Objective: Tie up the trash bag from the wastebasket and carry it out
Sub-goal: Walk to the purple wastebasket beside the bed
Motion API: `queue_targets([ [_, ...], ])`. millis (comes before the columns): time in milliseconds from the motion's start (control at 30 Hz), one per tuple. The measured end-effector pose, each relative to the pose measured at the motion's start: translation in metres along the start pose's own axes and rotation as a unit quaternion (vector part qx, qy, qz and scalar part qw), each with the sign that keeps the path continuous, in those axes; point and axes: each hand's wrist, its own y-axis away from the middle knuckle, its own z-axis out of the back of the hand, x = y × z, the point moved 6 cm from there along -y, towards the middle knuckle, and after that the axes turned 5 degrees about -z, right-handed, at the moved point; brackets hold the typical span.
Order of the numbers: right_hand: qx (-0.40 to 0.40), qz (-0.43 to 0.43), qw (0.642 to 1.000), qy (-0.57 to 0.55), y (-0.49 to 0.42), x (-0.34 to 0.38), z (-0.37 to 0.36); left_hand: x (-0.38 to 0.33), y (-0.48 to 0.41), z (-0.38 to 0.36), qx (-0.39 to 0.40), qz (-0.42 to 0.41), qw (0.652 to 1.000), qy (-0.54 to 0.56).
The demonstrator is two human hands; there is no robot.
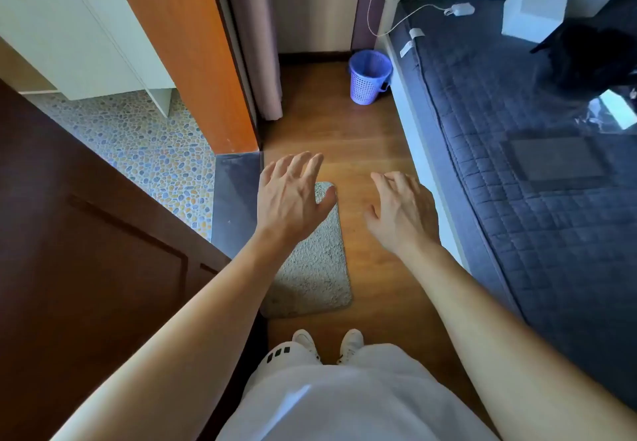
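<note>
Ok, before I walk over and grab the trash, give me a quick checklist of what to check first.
1. Both hands free: ok. The left hand and right hand are open and hold nothing.
2. Wastebasket located: ok. The purple wastebasket stands upright at the far end of the floor, beside the bed.
3. Path clear: ok. Only the small mat lies on the wood floor, toward the left side.
4. Bag present in the wastebasket: cannot tell, too far to see a liner.
5. Cord out of the way: ok. The white cable hangs beside the bed, above the wastebasket.
</note>
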Motion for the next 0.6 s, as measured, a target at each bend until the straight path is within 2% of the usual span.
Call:
queue_targets([
  [267,-0.017,-0.005,1.000,-0.007,-0.014,0.013,-0.004,0.019,-0.015,-0.002,-0.015,-0.023,1.000,-0.001],
  [600,-0.018,-0.020,0.999,-0.022,-0.092,0.007,-0.021,0.040,-0.084,-0.023,-0.008,-0.015,1.000,0.000],
])
